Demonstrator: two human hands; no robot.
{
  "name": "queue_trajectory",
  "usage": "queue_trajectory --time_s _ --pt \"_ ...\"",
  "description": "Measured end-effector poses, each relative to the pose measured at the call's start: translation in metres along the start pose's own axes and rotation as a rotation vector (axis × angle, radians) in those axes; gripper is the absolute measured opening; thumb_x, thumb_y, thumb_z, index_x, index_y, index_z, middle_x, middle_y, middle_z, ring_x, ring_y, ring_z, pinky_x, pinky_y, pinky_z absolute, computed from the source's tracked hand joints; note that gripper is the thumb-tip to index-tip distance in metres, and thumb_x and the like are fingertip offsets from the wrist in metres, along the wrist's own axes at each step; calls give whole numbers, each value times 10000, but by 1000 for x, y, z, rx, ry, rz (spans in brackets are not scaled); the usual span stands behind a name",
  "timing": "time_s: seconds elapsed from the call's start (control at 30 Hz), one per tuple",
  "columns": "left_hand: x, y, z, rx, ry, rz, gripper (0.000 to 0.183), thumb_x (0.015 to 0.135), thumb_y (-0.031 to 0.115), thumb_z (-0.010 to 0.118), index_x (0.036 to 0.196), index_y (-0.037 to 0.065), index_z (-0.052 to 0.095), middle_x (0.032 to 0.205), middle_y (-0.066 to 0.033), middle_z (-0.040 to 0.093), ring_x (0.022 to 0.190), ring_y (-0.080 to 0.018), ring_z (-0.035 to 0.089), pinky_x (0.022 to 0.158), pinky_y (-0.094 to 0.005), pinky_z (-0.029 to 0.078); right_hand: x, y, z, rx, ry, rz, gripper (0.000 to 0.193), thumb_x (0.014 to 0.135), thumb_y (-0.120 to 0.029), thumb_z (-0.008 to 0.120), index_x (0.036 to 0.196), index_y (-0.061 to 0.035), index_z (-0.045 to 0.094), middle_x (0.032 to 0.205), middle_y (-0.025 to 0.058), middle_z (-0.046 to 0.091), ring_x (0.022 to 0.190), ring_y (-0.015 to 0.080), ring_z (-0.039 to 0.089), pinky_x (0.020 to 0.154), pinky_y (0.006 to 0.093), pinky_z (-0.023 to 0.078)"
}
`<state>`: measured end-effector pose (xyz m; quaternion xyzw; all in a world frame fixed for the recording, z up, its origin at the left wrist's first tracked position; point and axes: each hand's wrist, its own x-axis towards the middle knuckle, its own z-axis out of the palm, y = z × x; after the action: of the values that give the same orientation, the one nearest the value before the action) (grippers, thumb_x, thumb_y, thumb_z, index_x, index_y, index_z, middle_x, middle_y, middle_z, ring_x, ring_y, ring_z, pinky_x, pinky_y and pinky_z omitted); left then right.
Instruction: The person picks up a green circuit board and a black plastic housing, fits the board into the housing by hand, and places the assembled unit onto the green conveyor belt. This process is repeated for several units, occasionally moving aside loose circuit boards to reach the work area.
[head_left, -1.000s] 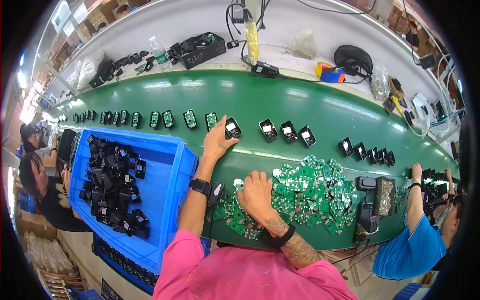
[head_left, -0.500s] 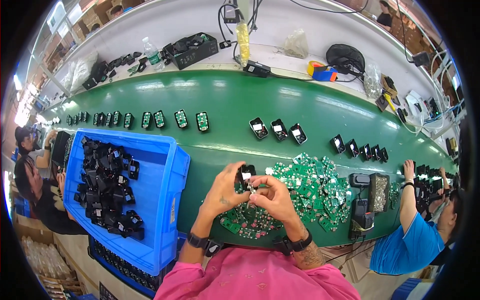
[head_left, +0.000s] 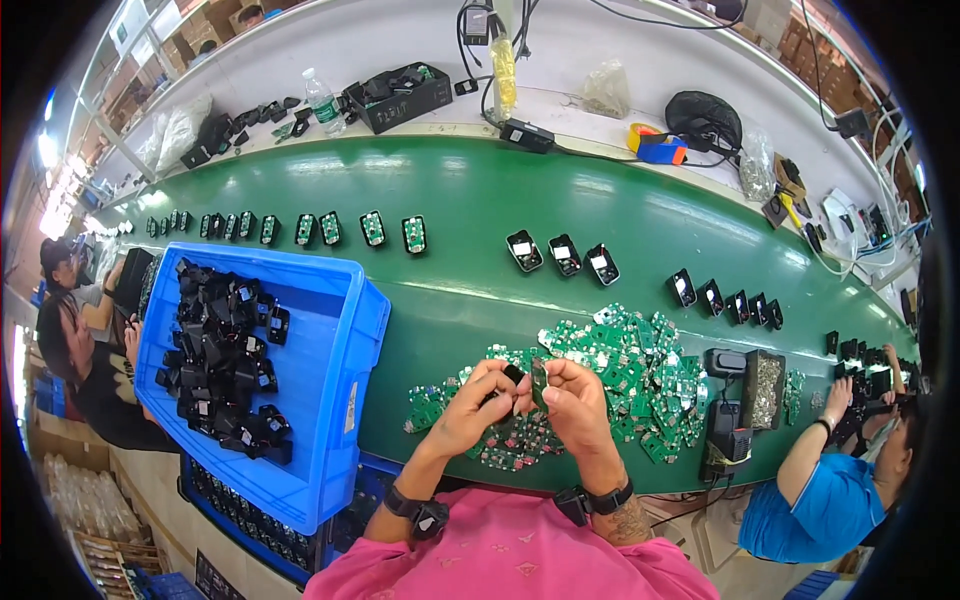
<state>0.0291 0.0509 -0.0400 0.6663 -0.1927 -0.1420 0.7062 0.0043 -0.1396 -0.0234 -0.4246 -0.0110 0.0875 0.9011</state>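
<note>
Close in front of me, my left hand is closed around a small black plastic housing, mostly hidden by the fingers. My right hand pinches a green circuit board on edge, right beside the housing. Whether the two parts touch I cannot make out. Under and beyond both hands spreads a heap of loose green circuit boards. Farther off on the green bench, three black housings with white patches inside stand in a row. To their left are several housings fitted with green boards.
A blue crate of black housings stands at my left. On the right are a box of small metal parts and a black charger-like device. A co-worker in a blue shirt sits right; others sit left. A shelf runs behind.
Both hands have drawn lower and a little right, and the housing has turned away and is largely covered. A green board now shows upright in my right fingers. The co-worker's arm at right has lowered.
</note>
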Motion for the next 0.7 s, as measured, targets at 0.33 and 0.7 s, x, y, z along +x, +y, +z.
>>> queue_trajectory --time_s 0.33,0.7 --pt "-1 30 12 342 247 87 132 939 141 623 925 10 628 932 -117 627 1098 -328 559 994 -428 420 -18 -4 3 -740 199 -356 370 821 30 728 1165 13 593 1140 99 590 812 123 623 678 251 542" --pt "-6 23 17 283 162 95 181 968 182 599 1021 9 612 1200 -194 558 1114 -318 570 934 -388 451 -20 -9 14 -862 68 -312 399 758 -9 810 1129 -9 665 1071 90 583 792 100 574 655 233 485"
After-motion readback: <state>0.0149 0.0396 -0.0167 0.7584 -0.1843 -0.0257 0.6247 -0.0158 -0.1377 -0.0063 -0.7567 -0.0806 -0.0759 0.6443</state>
